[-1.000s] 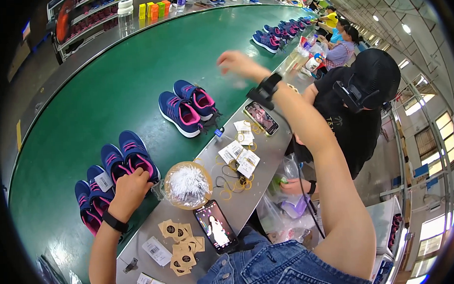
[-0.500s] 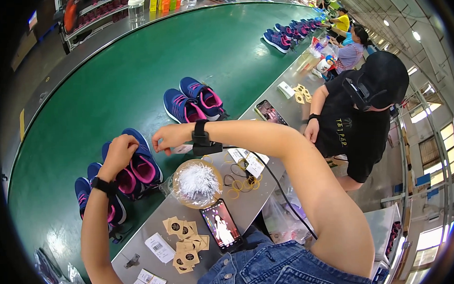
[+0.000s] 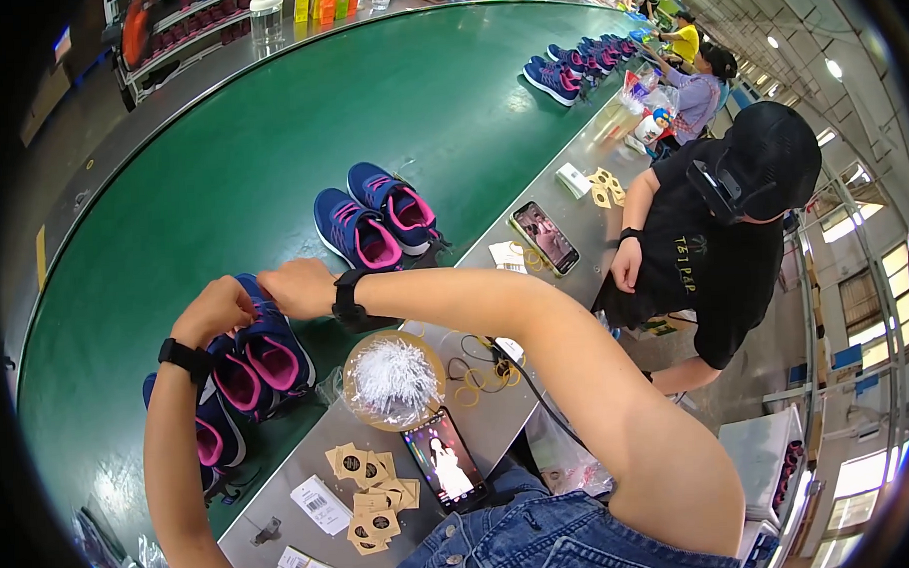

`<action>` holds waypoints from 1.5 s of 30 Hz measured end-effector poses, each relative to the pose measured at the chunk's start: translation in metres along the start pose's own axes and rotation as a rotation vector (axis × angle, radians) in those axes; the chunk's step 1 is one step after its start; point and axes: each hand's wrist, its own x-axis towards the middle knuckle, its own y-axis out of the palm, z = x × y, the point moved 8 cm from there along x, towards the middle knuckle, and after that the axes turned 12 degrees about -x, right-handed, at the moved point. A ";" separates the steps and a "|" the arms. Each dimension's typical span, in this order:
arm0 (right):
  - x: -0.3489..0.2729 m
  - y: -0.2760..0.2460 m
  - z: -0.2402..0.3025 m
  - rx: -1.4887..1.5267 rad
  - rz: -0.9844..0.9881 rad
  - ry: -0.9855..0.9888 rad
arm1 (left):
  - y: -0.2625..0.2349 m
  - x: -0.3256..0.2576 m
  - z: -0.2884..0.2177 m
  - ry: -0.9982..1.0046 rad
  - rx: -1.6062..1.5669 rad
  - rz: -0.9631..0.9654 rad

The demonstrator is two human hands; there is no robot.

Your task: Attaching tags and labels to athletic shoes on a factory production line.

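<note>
Both hands meet at the front of a navy and pink sports shoe (image 3: 274, 358), one of a pair standing on the green belt (image 3: 171, 194). My left hand (image 3: 213, 310) has its fingers bent and closed over the laces area. Beside it, my right hand (image 3: 300, 289) is closed too, its fingertips at the shoe's upper. What the fingers pinch is hidden. Another matching pair (image 3: 377, 222) stands farther right, and more shoes (image 3: 211, 433) are partly behind my left forearm. A round tan bowl of thin white strips (image 3: 395, 379) sits just below my right wrist.
On the metal ledge lie a lit phone (image 3: 445, 460), tan cards (image 3: 374, 497), white printed labels (image 3: 322, 504) and yellow rubber bands (image 3: 478, 383). A second phone (image 3: 545, 238) lies near a co-worker in black (image 3: 738, 234). A black cable (image 3: 544, 401) runs under my right arm.
My right hand has moved left and slightly down, from above the bowl to the shoe beside my left hand. The white tag seen by it is no longer visible. The farther pair has shifted slightly left.
</note>
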 end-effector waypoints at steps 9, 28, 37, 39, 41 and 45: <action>0.013 0.010 0.019 -0.199 -0.017 -0.258 | -0.007 -0.027 -0.013 0.307 0.092 -0.218; 0.019 -0.004 0.041 0.072 -0.167 -0.204 | -0.011 -0.029 0.048 0.235 -0.236 -0.417; 0.031 -0.021 0.018 0.238 -0.259 -0.282 | -0.015 -0.056 -0.003 0.436 0.230 -0.650; 0.037 0.007 0.014 0.963 0.184 -0.006 | -0.017 -0.049 0.047 0.075 -0.666 -0.422; 0.038 0.009 0.016 1.115 0.218 0.007 | -0.015 -0.060 0.043 0.068 -0.915 -0.377; 0.041 0.020 0.020 1.378 0.285 0.014 | -0.006 -0.065 0.034 0.118 -1.264 -0.391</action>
